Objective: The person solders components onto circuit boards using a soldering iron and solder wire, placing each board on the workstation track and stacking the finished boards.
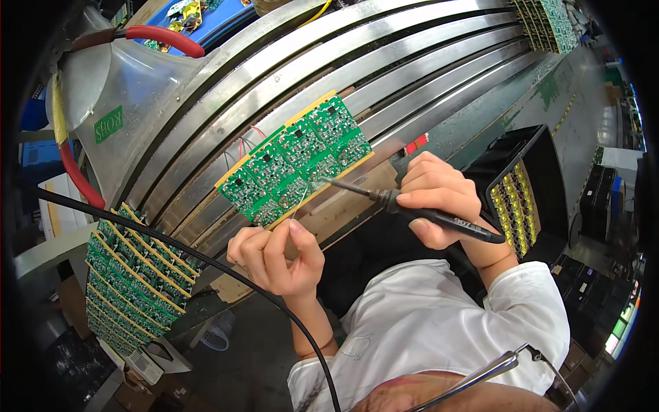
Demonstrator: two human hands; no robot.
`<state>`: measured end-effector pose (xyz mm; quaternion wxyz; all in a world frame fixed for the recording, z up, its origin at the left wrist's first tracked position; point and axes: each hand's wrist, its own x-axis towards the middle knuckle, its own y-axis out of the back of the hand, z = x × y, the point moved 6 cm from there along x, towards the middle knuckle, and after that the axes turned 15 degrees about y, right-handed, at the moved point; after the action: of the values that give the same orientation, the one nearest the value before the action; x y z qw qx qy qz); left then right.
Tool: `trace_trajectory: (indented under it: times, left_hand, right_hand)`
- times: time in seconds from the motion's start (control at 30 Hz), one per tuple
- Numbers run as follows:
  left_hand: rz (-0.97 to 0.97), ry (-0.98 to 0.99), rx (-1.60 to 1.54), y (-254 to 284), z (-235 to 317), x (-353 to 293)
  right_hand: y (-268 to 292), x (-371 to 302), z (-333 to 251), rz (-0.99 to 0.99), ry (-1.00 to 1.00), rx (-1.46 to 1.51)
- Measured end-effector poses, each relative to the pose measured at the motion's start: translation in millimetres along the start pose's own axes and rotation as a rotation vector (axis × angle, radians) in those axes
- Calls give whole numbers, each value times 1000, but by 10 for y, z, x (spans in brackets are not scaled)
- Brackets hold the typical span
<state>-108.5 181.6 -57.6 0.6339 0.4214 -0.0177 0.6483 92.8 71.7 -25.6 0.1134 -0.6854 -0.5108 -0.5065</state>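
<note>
A green circuit board panel [280, 156] with yellow edge strips and many small components lies tilted across the metal rails in front of me. My right hand [439, 196] is closed around the black handle of a soldering iron [456, 225]. Its tip points left at the near part of the board; whether it touches cannot be made out. My left hand [280, 259] pinches a thin piece of solder wire [300, 204] between thumb and forefinger at the board's near edge. The wire's far end reaches toward the iron's tip.
Long metal rails [274, 86] run across the bench. Green boards are stacked at the left [130, 281] and far right [546, 26]. A black bin [532, 147] at right holds boards with yellow components. A black cable [226, 269] crosses near my left arm. A blue tray [220, 31] sits at the back.
</note>
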Motion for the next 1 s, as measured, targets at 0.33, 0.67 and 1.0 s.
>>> trace_trajectory:
  times: [0.33,0.67,1.0]
  left_hand:
    - [-49,-57,16,-204,117,234]
    - [-44,-47,79,-213,158,384]
    - [68,3,86,38,-140,333]
  right_hand:
    - [208,60,154,121,-15,-57]
    - [187,119,188,143,-14,-35]
    - [35,147,198,126,-18,15]
